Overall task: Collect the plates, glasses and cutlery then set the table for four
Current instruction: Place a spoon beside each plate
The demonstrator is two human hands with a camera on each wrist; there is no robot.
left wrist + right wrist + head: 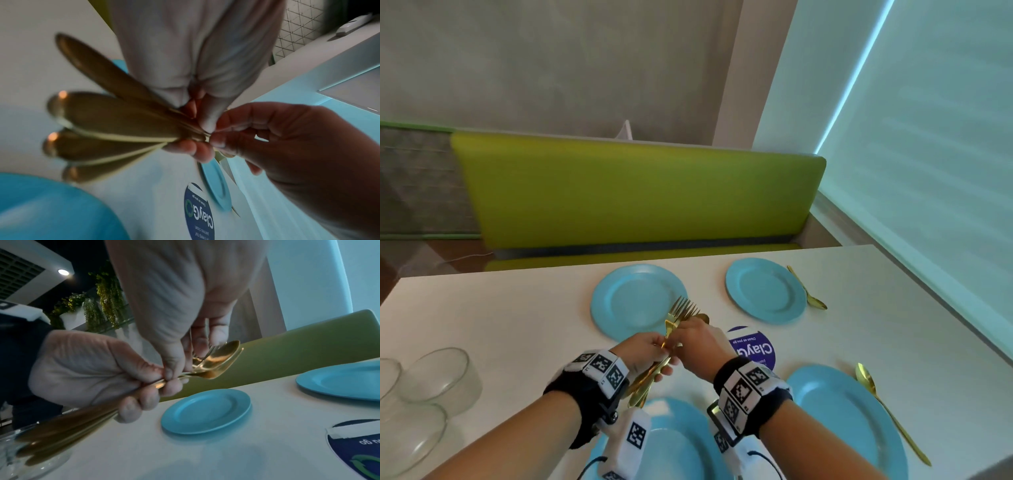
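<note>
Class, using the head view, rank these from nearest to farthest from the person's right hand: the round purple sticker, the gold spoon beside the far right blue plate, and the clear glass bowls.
Measured from the right hand:
1. Round purple sticker, just right of it.
2. Gold spoon, far right, beside the far right blue plate.
3. Clear glass bowls, at the table's left edge.

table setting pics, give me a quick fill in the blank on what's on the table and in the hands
1. The plates on the table number ____.
2. The left hand grips a bundle of gold ____.
3. A gold spoon already lies beside ____ of the plates.
4. The glass bowls sit on the person's ____ side.

Missing words: four; cutlery; two; left
</note>
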